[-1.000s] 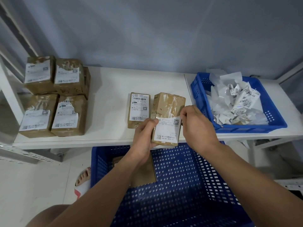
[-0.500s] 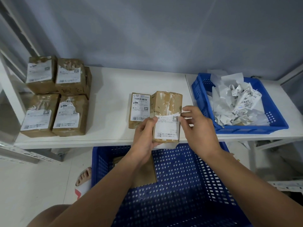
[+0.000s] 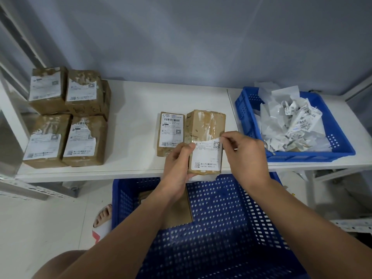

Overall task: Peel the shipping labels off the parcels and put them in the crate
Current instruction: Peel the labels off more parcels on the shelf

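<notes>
The parcel (image 3: 205, 135), a brown taped block, lies at the front edge of the white shelf (image 3: 132, 109), its near end reaching the lip. Its label (image 3: 206, 156) covers only the near half; the far half shows bare cardboard under glossy tape. The label's top right corner is lifted off the surface, pinched between the thumb and forefinger of the right hand (image 3: 244, 156), whose other fingers curl loosely. The left hand (image 3: 178, 164) grips the parcel's left side, thumb pressed on the label's upper left corner and fingers wrapped under the near edge. A strip of white paper hangs below the parcel's near end. Touching its left side lies a second parcel (image 3: 171, 133), with a whole label showing a barcode and a square code. Right of the hands, on the shelf, sits a shallow blue tray (image 3: 310, 156) heaped with crumpled white labels (image 3: 291, 125). At the shelf's left end four more parcels (image 3: 66, 115) sit in a two-by-two group, each with a torn or partly peeled label; a further brown block shows behind the far right one. Under the shelf edge, beneath both forearms, stands a big blue perforated crate (image 3: 231, 218) holding brown parcels mostly hidden by the left arm. A sandalled foot (image 3: 102, 216) rests on the pale floor left of the crate.
</notes>
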